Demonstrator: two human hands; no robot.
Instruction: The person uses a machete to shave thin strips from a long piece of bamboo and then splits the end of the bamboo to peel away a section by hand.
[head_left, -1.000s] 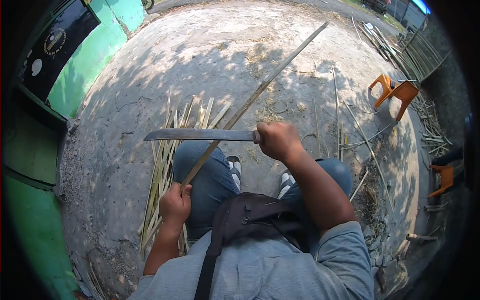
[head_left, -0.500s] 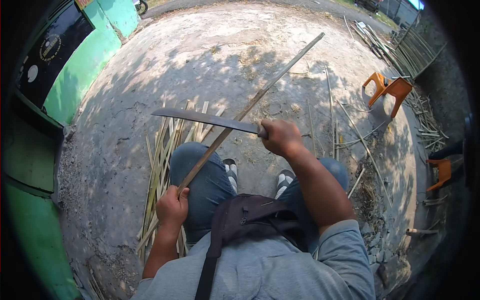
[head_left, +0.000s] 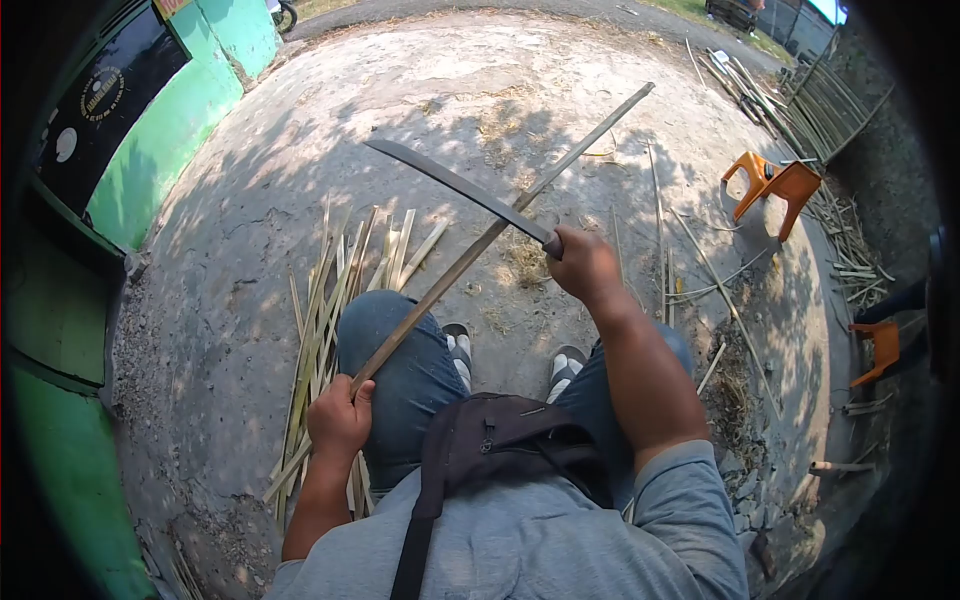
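Note:
My left hand (head_left: 340,415) is closed round the lower end of a long bamboo strip (head_left: 440,287), which slants up and away to the right over my left knee. In my right hand (head_left: 587,263) is the handle of a machete (head_left: 450,180). Its long, slightly curved blade points up and to the left and crosses the strip around the middle, close to the handle. A pile of split bamboo strips (head_left: 318,335) lies on the ground beside my left leg.
An orange plastic chair (head_left: 790,185) stands on the right, with another orange chair (head_left: 880,350) nearer the edge. Thin strips (head_left: 735,310) lie scattered on the ground to the right. Bamboo poles (head_left: 745,90) lie at the far right. A green wall (head_left: 165,150) runs along the left.
The machete has swung so its tip rises and shifts right, and its crossing point has moved farther up the strip. My right hand has moved slightly right; the strip's far end dips slightly.

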